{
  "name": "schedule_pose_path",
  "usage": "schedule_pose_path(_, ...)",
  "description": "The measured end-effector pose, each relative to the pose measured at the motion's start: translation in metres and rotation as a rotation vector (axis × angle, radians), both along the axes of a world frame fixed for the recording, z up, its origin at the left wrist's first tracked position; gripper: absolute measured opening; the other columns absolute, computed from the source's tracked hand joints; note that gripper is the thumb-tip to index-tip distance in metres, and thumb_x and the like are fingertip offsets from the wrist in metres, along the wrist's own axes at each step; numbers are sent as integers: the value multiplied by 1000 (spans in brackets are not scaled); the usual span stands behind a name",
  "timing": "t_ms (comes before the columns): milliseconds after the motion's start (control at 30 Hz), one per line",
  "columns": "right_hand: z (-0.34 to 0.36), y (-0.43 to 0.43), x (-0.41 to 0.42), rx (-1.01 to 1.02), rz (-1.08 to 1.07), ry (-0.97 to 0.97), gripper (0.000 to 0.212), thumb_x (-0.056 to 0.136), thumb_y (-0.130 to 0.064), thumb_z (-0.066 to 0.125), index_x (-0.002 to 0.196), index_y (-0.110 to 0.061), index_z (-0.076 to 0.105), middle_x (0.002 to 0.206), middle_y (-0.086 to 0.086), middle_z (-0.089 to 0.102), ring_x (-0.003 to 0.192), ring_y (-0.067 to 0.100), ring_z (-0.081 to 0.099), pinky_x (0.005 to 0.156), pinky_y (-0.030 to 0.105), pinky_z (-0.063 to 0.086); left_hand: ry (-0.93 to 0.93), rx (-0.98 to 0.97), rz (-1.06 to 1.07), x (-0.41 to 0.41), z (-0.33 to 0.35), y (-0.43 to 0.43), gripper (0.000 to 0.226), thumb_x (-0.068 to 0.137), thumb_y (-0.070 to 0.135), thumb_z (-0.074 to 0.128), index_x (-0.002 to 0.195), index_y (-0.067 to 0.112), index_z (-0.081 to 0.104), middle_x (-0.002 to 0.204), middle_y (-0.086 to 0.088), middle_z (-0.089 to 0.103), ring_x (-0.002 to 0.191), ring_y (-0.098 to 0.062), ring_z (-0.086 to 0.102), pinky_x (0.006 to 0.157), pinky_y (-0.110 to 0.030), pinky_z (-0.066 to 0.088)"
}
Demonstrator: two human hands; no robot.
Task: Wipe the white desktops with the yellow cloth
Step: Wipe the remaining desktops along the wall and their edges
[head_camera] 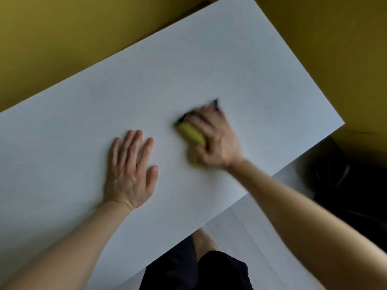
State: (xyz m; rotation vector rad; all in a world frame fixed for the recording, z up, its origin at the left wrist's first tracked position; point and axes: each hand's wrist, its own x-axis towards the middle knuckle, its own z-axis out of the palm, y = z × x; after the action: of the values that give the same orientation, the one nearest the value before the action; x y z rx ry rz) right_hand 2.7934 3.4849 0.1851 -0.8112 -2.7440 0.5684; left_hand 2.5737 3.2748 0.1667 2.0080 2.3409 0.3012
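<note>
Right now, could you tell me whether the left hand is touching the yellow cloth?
Apart. The head view shows a stretch of white desktop between the left hand, lying flat, and the yellow cloth held by the right hand.

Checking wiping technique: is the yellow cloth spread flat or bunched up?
Bunched: the yellow cloth shows only as a small wad under the right hand; blur hides its folds.

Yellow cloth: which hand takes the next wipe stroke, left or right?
Right. The right hand grips the yellow cloth against the white desktop, blurred as if mid-stroke. The left hand lies flat on the desktop, fingers straight, holding nothing; it would first need the cloth.
</note>
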Motion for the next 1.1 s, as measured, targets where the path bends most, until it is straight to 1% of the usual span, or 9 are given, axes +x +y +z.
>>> schedule_pose_path(100,-5,108,-23,40,-485,2,71,87,-49,57,155,-28,55,155,5,57,150,39,45,133,55,12,-12,13,5,1,-1,-1,69,104,38,47,164,5,42,174,-22,29,164,-40,22,127,-70,22)
schedule_pose_path(200,-6,143,-48,4,-677,-86,73,86,-51,49,157,-33,51,159,2,52,156,32,36,132,56,12,-15,30,-6,1,-1,0,69,104,38,49,164,5,43,174,-22,30,164,-41,24,127,-70,23)
schedule_pose_path(433,9,-70,-43,-34,44,-64,76,90,-44,66,162,-25,51,170,11,42,164,33,27,131,64,15,-136,71,7,-1,3,3,64,99,31,56,153,-3,54,171,-22,37,162,-40,28,125,-71,25)
schedule_pose_path(567,14,-39,-25,-59,332,-64,72,90,-40,71,159,-25,55,168,8,46,161,30,33,132,61,18,-276,158,29,-15,11,10,52,95,16,58,143,-3,61,158,-17,56,152,-35,48,119,-64,37)
schedule_pose_path(667,6,63,-42,46,19,9,62,91,-40,62,152,-31,59,156,6,57,151,34,46,130,61,20,-214,196,76,-49,14,18,40,101,18,57,137,1,65,146,-16,64,142,-36,57,114,-58,44)
schedule_pose_path(767,-2,134,-64,-30,-462,-83,72,89,-51,52,159,-34,49,164,7,49,160,37,32,133,59,12,-97,218,217,-87,9,27,39,107,24,53,140,3,63,150,-16,61,147,-37,51,119,-56,40)
schedule_pose_path(833,-5,127,-81,12,-528,-109,73,89,-48,53,159,-30,50,162,7,50,159,36,32,133,60,11,-33,198,301,-105,3,36,44,109,29,50,146,6,58,157,-16,56,151,-37,46,123,-57,35)
schedule_pose_path(1000,9,-57,-81,-25,25,-76,79,93,-47,65,166,-24,44,171,15,39,164,36,26,131,65,15,58,71,386,-106,-2,45,57,111,40,45,161,13,45,172,-12,38,162,-34,30,130,-59,22)
schedule_pose_path(1100,10,-81,-73,-105,353,-72,76,94,-43,68,164,-26,47,173,11,38,165,32,24,132,63,17,72,89,392,-104,-3,43,58,112,41,43,163,13,44,174,-12,35,164,-33,27,129,-60,22)
